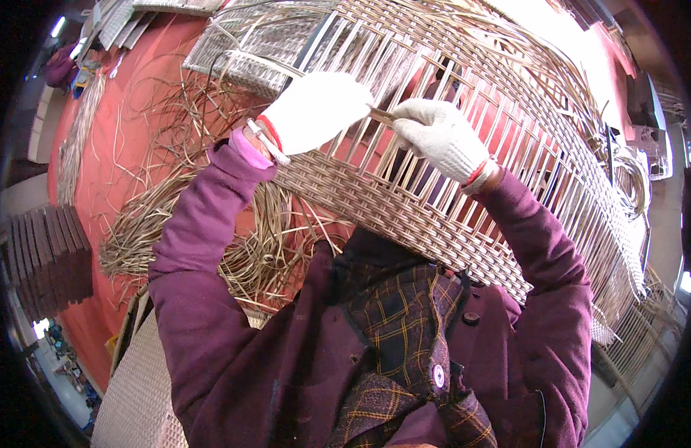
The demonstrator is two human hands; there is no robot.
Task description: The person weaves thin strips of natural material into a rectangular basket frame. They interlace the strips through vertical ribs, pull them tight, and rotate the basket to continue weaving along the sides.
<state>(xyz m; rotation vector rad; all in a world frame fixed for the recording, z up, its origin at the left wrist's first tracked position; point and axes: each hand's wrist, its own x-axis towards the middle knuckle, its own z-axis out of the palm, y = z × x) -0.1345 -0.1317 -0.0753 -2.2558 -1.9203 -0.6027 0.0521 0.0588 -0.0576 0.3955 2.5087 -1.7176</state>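
Both of my hands wear white knit gloves with red-edged cuffs. Between them runs a short stretch of flat brown weaving strip (pixel 381 116). My right hand (pixel 439 138) pinches it between thumb and fingers. My left hand (pixel 315 112), washed out by bright light, is closed at the strip's other end. Below and behind the hands lies a large wicker panel (pixel 390 201), with tightly woven bands along its near and far sides. Bare parallel rods (pixel 502 138) span the gap between those bands. The hands are over this open stretch, nearer its left end.
Coiled loose strips (pixel 259 257) lie in a heap left of the panel on a red cloth (pixel 147 82). More long strips (pixel 554 71) trail over the panel's far side. A stack of dark brown slats (pixel 50 257) stands at far left, and a woven surface (pixel 136 388) is at lower left.
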